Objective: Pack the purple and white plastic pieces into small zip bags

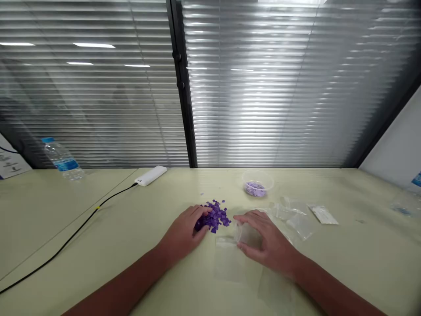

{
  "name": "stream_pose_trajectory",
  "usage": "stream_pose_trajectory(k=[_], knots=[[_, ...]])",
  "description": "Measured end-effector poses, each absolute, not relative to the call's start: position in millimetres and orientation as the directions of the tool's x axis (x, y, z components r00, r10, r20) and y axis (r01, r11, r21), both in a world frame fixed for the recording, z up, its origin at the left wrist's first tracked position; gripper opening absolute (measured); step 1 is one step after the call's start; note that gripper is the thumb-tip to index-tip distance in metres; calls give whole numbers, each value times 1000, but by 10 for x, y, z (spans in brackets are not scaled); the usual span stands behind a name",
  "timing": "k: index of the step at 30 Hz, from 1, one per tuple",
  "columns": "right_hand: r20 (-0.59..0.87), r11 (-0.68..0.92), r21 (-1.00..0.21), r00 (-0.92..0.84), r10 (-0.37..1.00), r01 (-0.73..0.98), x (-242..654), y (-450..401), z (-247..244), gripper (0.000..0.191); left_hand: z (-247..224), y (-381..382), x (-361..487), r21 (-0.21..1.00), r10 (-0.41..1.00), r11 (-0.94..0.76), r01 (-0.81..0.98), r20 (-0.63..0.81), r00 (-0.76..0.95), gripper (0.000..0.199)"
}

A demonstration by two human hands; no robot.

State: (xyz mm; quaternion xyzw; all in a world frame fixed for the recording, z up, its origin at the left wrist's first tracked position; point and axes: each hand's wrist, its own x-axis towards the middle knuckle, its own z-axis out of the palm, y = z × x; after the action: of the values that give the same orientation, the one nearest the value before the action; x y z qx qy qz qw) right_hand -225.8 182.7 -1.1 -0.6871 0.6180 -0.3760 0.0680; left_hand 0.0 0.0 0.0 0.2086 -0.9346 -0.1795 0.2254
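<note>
A loose pile of small dark purple square pieces (pixel 217 215) lies on the table. My left hand (pixel 184 230) rests at the pile's left edge, thumb and fingers apart and curved around some of the pieces. To the right of the pile, my right hand (pixel 269 239) grips a clear plastic cup (pixel 248 235), tipped on its side with its mouth toward the pieces. The inside of the cup is hard to make out. Beneath and in front of the cup lies a flat clear plastic bag (pixel 228 263).
Behind the pile stands a clear round tub (pixel 258 181) with pale purple pieces. Clear bags (pixel 301 221) and a white packet (pixel 322 215) lie at right. A white power bank (pixel 151 175) with a black cable (pixel 72 237) and a water bottle (pixel 64 160) are at left.
</note>
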Motion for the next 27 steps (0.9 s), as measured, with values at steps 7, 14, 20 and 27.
stream_pose_trajectory(k=[7,14,20,27], knots=[[393,-124,-475,-84,-916,-871,-2320,1808,-52,50,24,-87,-2,404,-460,865,-297,403,-791,29],[370,-153,-432,-20,-929,-889,-2296,1819,-35,58,28,-37,-89,246,-393,916,-315,403,-826,18],[335,-148,-441,-9,-942,-885,-2305,1811,-58,58,-15,-165,-22,331,-436,888,-320,379,-816,13],[454,-218,-488,-33,-890,-845,-2328,1841,4,53,101,-72,-21,382,-421,888,-256,449,-788,17]])
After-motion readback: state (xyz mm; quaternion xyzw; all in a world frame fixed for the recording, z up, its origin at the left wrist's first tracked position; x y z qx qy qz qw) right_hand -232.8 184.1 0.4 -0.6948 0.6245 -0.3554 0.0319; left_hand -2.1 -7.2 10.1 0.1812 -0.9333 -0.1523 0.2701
